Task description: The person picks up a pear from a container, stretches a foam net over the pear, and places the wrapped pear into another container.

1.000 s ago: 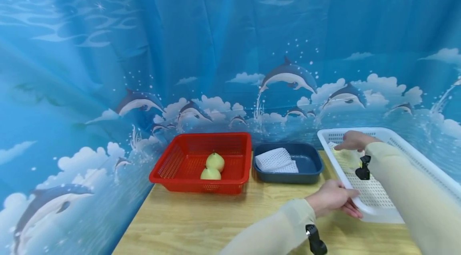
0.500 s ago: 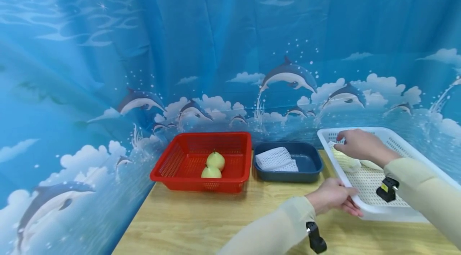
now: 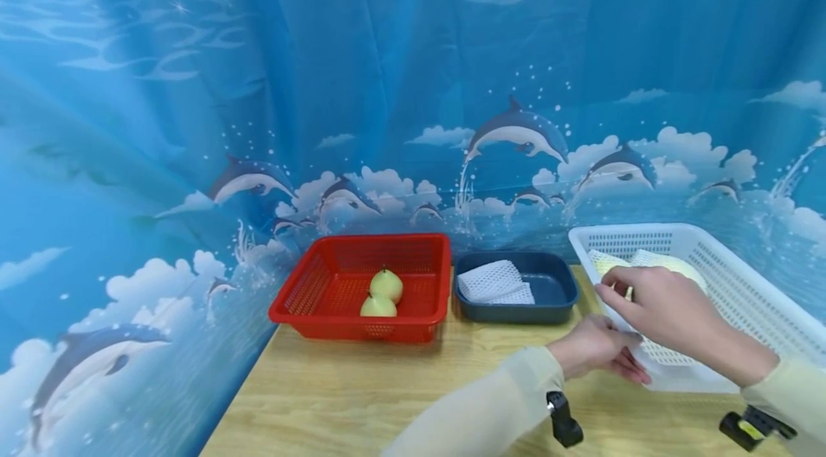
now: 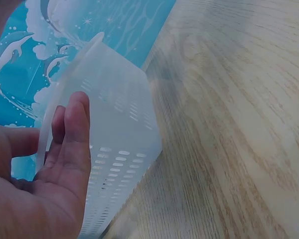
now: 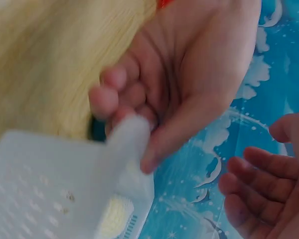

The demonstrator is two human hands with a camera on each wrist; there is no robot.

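My left hand (image 3: 596, 348) grips the near left corner of a white plastic basket (image 3: 751, 285), thumb over the rim and fingers against the outer wall. In the left wrist view the same hand (image 4: 50, 169) is seen close beside the perforated wall. My right hand (image 3: 674, 306) is above the basket's near left part, fingers loosely bent with nothing between them. The right wrist view has this right hand (image 5: 269, 184) apart from the rim. Behind it in the basket lie pale yellow pears (image 3: 677, 267) in white foam nets, partly hidden by the hand.
A red basket (image 3: 310, 331) at the left holds two bare pears (image 3: 386, 288). Between the baskets stands a dark blue tray (image 3: 548, 285) with folded white foam nets (image 3: 493, 285) in it. A dolphin-print curtain (image 3: 400, 84) hangs behind the wooden table (image 3: 361, 385).
My right hand has drawn back from the pears toward the near side of the white basket, bringing both netted pears into view. The left hand keeps its hold on the corner.
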